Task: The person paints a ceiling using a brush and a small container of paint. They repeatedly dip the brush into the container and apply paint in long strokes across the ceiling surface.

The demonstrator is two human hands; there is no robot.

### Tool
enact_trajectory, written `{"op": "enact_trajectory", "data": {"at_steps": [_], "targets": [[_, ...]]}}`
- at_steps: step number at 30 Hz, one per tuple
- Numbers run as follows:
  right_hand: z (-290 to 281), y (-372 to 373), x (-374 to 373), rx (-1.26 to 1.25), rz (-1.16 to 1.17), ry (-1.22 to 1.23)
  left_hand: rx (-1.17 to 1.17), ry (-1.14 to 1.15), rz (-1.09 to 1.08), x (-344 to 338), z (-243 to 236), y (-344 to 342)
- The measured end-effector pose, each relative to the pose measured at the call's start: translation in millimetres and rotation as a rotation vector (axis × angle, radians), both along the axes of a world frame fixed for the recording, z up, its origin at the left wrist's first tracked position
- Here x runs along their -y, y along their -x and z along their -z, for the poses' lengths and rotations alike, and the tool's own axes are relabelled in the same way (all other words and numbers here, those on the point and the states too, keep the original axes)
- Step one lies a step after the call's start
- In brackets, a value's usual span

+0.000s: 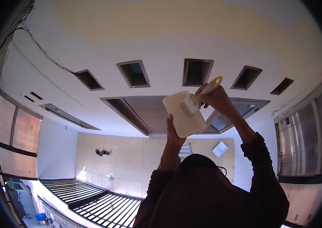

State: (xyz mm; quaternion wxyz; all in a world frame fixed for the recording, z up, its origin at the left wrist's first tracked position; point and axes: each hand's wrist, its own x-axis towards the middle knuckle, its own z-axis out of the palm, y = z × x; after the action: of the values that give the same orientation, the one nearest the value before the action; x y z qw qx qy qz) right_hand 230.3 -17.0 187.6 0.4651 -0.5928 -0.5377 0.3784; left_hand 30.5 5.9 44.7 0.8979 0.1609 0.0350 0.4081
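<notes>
A shallow white rectangular tub [189,127] with rounded corners is held up in front of me, tilted so its inside shows. My left hand [174,132] grips it by its lower left side, thumb along the edge and the other fingers mostly hidden. Closed around a paintbrush [209,89] with a yellowish, holed handle, my right hand [217,100] is at the tub's upper right edge. White-coated bristles reach over the inside of the tub and seem to touch it.
Ahead is a white wall [161,45] with several small framed openings [133,73], a door [149,114] and a window [229,114]. Dark shoes [103,152] and a white container [220,149] lie on the tiled floor [130,167]. Ladder steps [185,149] show below me; a barred railing [92,199] runs at left.
</notes>
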Motion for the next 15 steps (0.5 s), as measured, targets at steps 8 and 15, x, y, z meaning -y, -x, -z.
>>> {"op": "enact_trajectory", "data": {"at_steps": [8, 15], "targets": [[83.7, -11.9, 21.0, -0.955, 0.15, 0.138, 0.069, 0.084, -0.034, -9.0, -14.9, 12.1], [107.7, 16.9, 16.2, -1.171, 0.145, 0.124, 0.007, 0.083, -0.053, -19.6, -22.5, 21.6]]}}
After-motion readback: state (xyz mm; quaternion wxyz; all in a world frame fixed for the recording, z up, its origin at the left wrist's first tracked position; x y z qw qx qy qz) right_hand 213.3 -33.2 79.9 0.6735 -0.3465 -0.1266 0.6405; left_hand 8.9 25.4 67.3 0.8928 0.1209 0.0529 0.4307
